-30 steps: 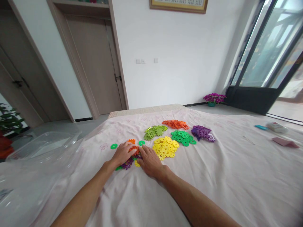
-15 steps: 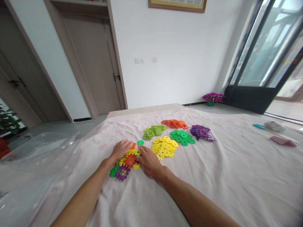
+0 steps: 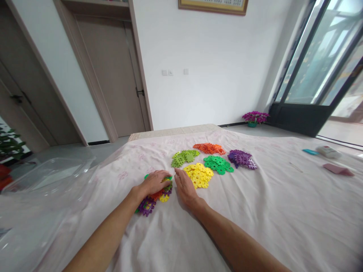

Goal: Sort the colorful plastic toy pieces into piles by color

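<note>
My left hand (image 3: 155, 183) lies over a mixed heap of plastic interlocking pieces, its thumb and fingers apart over green and yellow ones. Part of the heap is hidden beneath it. Out of the heap show a purple square piece (image 3: 147, 206), an orange piece (image 3: 156, 195) and a yellow disc (image 3: 164, 198). To the right, my right hand (image 3: 185, 187) rests on edge on the cloth with fingers stretched out, holding nothing. It is beside a pile of yellow flower-shaped discs (image 3: 200, 175), just apart from the left fingertips.
Farther back lie piles of light green (image 3: 184, 157), orange (image 3: 209, 148), green (image 3: 218, 164) and purple pieces (image 3: 242, 158). A clear plastic container (image 3: 53, 173) stands at left. A pink item (image 3: 338, 169) and a white packet (image 3: 328, 152) lie right on the bedsheet (image 3: 272, 211).
My left hand has moved right and down over the mixed heap, covering more of it. My right hand has shifted slightly right, away from the heap. The orange piece by the left fingertips is now hidden.
</note>
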Available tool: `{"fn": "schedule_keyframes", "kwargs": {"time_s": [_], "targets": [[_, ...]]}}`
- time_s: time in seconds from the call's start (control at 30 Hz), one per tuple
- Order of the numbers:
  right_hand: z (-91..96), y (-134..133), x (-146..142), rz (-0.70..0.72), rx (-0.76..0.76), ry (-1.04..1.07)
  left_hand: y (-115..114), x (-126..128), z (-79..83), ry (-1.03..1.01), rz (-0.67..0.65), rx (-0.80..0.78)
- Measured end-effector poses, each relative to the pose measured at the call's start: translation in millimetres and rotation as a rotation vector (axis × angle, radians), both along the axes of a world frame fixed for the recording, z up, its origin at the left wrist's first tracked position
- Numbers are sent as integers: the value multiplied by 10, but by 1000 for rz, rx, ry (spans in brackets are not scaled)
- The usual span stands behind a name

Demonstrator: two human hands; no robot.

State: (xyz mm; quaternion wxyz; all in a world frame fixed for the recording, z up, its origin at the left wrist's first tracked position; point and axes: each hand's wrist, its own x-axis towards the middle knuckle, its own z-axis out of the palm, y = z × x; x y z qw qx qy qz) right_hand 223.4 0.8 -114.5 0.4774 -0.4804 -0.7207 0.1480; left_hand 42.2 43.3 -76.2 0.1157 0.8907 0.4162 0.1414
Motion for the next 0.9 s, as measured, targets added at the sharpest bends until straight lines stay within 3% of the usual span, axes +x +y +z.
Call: {"fn": "schedule_keyframes", "kwargs": {"time_s": [0.2, 0.3, 0.43, 0.57, 0.7, 0.9], "targets": [[53, -36, -17, 40, -42, -102, -251, -336, 91, -186, 52, -28], [112, -112, -32, 92, -44, -225, -294, -583, -11, -341, 240, 47], [214, -215, -67, 168, -9, -377, -357, -840, -230, -274, 467, 64], [273, -258, -96, 212, -7, -448, -503, -770, -328, -232, 443, -17], [255, -247, -96, 231, -20, -429, -625, -561, -292, -441, 335, -56], [198, -207, -77, 217, -53, -366, -588, -684, -327, -614, 546, 54]]}}
